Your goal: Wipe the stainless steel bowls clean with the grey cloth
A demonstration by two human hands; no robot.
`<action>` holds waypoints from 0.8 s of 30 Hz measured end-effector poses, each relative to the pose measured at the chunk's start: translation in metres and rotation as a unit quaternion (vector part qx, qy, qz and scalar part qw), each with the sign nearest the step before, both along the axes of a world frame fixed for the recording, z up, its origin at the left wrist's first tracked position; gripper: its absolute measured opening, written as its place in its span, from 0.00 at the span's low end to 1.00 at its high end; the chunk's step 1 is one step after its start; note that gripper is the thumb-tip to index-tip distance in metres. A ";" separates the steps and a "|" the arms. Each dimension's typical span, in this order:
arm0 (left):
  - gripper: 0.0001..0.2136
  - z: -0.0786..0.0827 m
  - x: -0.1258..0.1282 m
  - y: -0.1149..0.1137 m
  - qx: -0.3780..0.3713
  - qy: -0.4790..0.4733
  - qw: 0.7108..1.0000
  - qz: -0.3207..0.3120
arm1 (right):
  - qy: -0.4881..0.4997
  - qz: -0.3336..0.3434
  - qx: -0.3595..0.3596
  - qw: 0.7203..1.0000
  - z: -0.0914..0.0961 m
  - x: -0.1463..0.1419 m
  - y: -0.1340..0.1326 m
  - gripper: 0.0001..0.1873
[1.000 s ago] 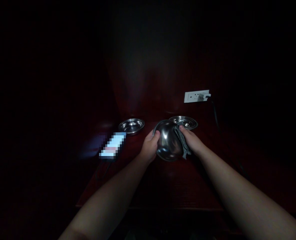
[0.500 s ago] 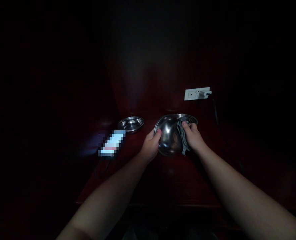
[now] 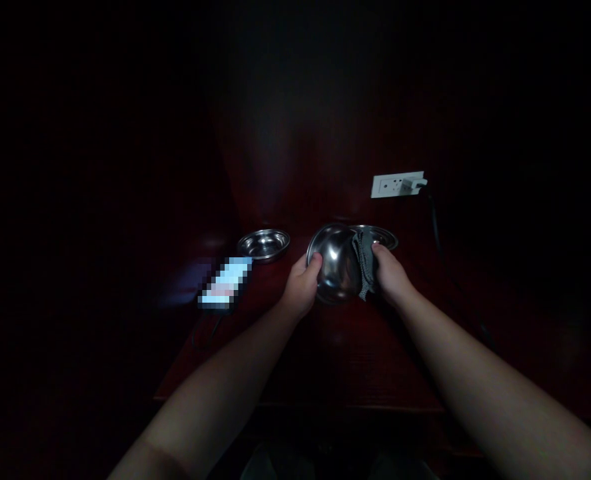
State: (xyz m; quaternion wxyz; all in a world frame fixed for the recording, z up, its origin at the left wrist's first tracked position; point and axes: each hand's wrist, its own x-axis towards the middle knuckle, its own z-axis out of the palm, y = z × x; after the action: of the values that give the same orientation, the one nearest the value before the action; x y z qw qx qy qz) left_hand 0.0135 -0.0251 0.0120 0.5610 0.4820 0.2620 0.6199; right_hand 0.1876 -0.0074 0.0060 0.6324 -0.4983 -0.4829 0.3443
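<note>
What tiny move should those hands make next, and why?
Perhaps the right hand should slide the grey woven cloth slightly across the round, shiny silver metal bowl: it holds the cloth at the bowl's right side, while the left hand grips the left edge, which seems to steady it.

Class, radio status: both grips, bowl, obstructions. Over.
Left grip holds bowl near rim; right grip holds cloth against it. Bowl tilted, outside toward camera. No obstruction visible.

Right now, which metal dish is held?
The middle dish, in the left hand; the left dish and right dish sit on the table.
</note>
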 end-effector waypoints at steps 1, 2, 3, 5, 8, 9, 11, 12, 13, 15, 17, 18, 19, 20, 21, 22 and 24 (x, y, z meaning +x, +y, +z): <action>0.19 0.001 0.000 0.000 0.002 -0.002 1.000 0.004 | 0.007 -0.002 -0.007 1.000 0.001 -0.001 -0.001 0.24; 0.19 0.001 0.000 0.000 0.003 -0.001 1.000 0.007 | 0.013 -0.008 -0.016 1.000 0.002 -0.002 -0.002 0.23; 0.19 0.001 0.000 0.000 0.005 0.004 1.000 0.009 | 0.015 -0.014 -0.025 0.999 0.003 -0.003 -0.003 0.21; 0.18 0.000 -0.001 0.001 0.008 0.018 1.000 0.010 | 0.006 -0.014 -0.034 0.999 0.006 -0.004 -0.005 0.21; 0.18 -0.001 -0.001 0.001 0.016 0.033 0.999 0.011 | -0.036 -0.017 -0.055 0.998 0.008 -0.001 -0.006 0.23; 0.17 -0.001 -0.001 0.001 0.018 0.036 0.999 0.011 | -0.054 -0.019 -0.059 0.997 0.007 0.000 -0.005 0.25; 0.17 -0.002 -0.002 0.001 0.020 0.041 0.999 0.010 | -0.086 -0.022 -0.059 0.994 0.006 0.003 -0.004 0.26; 0.17 -0.001 -0.002 0.001 0.020 0.043 0.999 0.009 | -0.094 -0.022 -0.056 0.994 0.006 0.004 -0.003 0.27; 0.17 -0.001 -0.002 0.001 0.019 0.045 0.999 0.009 | -0.096 -0.018 -0.054 0.994 0.005 0.005 -0.003 0.28; 0.17 -0.001 -0.002 0.001 0.014 0.042 0.999 0.014 | -0.084 -0.003 -0.050 0.995 0.005 0.006 -0.002 0.28; 0.18 0.000 -0.001 0.001 0.006 0.031 0.999 0.015 | -0.057 0.015 -0.051 0.997 0.006 0.006 -0.003 0.28; 0.18 0.000 -0.001 0.001 0.001 0.022 1.000 0.013 | -0.038 0.024 -0.054 0.997 0.006 0.005 -0.003 0.27; 0.18 0.001 0.000 0.000 -0.007 0.011 1.000 0.008 | -0.016 0.034 -0.060 0.998 0.006 0.004 -0.003 0.27; 0.18 0.003 0.000 -0.001 -0.015 -0.002 1.000 0.002 | 0.011 0.044 -0.063 0.997 0.006 0.003 -0.003 0.25; 0.17 0.004 0.001 -0.002 -0.025 -0.015 1.000 -0.004 | 0.042 0.054 -0.064 0.996 0.006 0.002 -0.004 0.24; 0.17 0.006 0.002 -0.003 -0.034 -0.027 0.999 -0.008 | 0.073 0.063 -0.064 0.993 0.006 0.000 -0.004 0.23; 0.17 0.009 0.003 -0.005 -0.050 -0.047 0.998 -0.008 | 0.124 0.078 -0.063 0.987 0.006 -0.002 -0.005 0.20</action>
State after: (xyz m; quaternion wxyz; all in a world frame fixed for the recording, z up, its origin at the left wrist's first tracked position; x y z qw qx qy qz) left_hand 0.0165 -0.0299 0.0210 0.6012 0.4253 0.2621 0.6237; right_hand 0.1854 -0.0122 0.0120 0.6258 -0.4517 -0.4152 0.4816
